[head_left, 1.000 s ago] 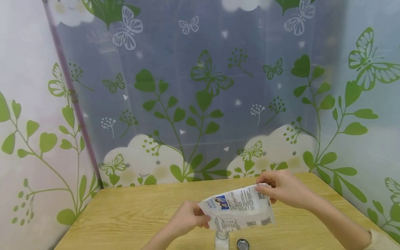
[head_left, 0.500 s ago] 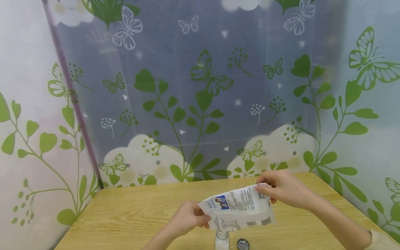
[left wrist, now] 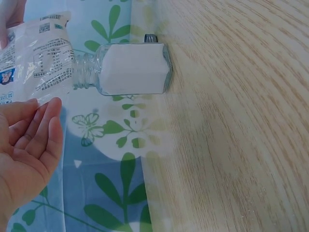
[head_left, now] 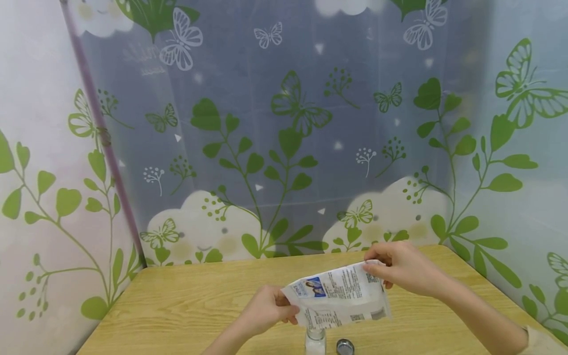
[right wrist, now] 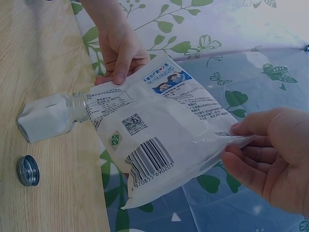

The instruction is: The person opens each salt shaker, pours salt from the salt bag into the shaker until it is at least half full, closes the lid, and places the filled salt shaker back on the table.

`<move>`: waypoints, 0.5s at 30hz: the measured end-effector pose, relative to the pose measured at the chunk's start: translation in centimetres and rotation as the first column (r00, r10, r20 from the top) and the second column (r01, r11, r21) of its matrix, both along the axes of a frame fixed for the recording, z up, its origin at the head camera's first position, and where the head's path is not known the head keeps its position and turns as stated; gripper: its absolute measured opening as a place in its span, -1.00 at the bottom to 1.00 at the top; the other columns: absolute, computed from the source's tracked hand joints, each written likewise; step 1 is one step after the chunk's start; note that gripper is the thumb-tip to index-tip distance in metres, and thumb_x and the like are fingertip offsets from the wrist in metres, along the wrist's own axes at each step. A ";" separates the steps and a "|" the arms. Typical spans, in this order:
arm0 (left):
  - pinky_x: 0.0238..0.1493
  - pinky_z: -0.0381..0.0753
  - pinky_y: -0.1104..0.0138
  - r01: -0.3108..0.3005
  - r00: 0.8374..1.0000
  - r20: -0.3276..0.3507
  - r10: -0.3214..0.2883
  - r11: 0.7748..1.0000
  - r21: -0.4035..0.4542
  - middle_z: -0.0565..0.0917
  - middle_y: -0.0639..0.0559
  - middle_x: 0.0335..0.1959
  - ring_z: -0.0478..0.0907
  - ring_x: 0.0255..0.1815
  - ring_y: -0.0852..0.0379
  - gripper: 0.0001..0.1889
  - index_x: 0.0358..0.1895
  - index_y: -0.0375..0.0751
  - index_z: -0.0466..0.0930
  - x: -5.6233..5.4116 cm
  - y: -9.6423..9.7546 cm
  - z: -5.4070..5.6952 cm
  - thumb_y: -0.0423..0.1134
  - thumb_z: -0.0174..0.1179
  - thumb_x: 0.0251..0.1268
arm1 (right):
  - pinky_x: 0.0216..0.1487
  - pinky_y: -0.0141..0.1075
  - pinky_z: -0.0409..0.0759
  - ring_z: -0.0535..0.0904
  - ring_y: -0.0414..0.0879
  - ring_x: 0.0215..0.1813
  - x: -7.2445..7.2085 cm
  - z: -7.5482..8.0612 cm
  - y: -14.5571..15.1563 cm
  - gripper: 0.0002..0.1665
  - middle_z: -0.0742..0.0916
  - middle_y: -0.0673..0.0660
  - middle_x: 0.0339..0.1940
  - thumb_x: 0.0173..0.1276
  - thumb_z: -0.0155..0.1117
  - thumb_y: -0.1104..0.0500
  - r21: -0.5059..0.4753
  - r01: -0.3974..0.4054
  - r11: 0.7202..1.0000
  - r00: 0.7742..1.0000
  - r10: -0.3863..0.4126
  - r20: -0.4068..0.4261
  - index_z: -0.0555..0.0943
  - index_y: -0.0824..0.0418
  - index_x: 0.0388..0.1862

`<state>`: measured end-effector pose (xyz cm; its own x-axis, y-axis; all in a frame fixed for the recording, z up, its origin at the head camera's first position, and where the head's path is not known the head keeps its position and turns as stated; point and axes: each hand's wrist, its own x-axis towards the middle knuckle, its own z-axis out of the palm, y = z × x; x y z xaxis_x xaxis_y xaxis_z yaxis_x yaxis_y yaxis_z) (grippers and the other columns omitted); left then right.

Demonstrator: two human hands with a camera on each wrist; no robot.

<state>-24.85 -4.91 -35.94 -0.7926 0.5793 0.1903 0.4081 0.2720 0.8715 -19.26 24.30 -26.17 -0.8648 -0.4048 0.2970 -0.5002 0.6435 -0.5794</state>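
A white printed plastic bag [head_left: 341, 291] is held tilted between both hands, its lower corner at the mouth of a small glass jar [left wrist: 135, 69]. My left hand [head_left: 265, 310] pinches the bag's edge near that corner. At the bag's opposite, higher end, my right hand [head_left: 406, 270] pinches the edge between thumb and fingers. White powdery or fine-grained stuff fills the jar up to about its shoulder. The bag hides part of the jar's threaded neck in the head view. Whether anything flows out of the bag cannot be seen.
A silver metal screw lid [right wrist: 28, 170] lies on the wooden table [head_left: 186, 305] beside the jar. Curtains [head_left: 248, 148] printed with leaves and butterflies stand behind the table and at both sides.
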 end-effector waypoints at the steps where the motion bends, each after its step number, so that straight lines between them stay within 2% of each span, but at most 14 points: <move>1: -0.50 0.55 0.38 0.000 1.000 0.000 0.000 1.000 0.001 0.69 -0.06 -0.51 0.62 -0.54 0.08 -0.87 -0.29 -0.35 0.69 0.0 0.0 0.0 -0.37 0.24 0.10 | -0.57 -0.33 0.53 0.47 -0.24 -0.60 0.0 0.0 0.0 -0.79 0.65 -0.06 -0.49 0.34 0.19 0.08 0.001 0.001 1.000 1.000 -0.001 -0.001 0.58 0.22 -0.24; 3: -0.50 0.55 0.38 -0.001 1.000 0.001 0.001 1.000 0.000 0.69 -0.05 -0.52 0.62 -0.54 0.08 -0.87 -0.29 -0.35 0.69 0.0 0.0 0.0 -0.37 0.24 0.10 | -0.57 -0.33 0.53 0.47 -0.25 -0.60 0.0 0.0 0.0 -0.79 0.65 -0.06 -0.48 0.33 0.19 0.08 0.003 0.002 1.000 1.000 -0.002 -0.003 0.58 0.22 -0.24; 9: -0.50 0.56 0.38 0.005 1.000 0.007 -0.005 1.000 0.006 0.69 -0.06 -0.51 0.64 -0.49 -0.11 -0.86 -0.28 -0.35 0.68 0.0 0.0 -0.1 -0.38 0.24 0.10 | -0.57 -0.33 0.53 0.48 -0.25 -0.60 0.0 0.0 0.0 -0.79 0.66 -0.06 -0.47 0.33 0.19 0.08 0.006 -0.003 1.000 1.000 0.003 -0.011 0.59 0.22 -0.24; 15: -0.49 0.57 0.36 -0.002 1.000 -0.008 0.002 1.000 -0.006 0.69 -0.05 -0.51 0.63 -0.52 0.01 -0.86 -0.28 -0.36 0.68 -0.1 0.0 -0.1 -0.38 0.24 0.10 | -0.58 -0.33 0.53 0.47 -0.25 -0.61 0.0 0.1 0.0 -0.78 0.66 -0.07 -0.48 0.33 0.20 0.07 0.016 0.004 1.000 1.000 -0.004 -0.015 0.59 0.22 -0.24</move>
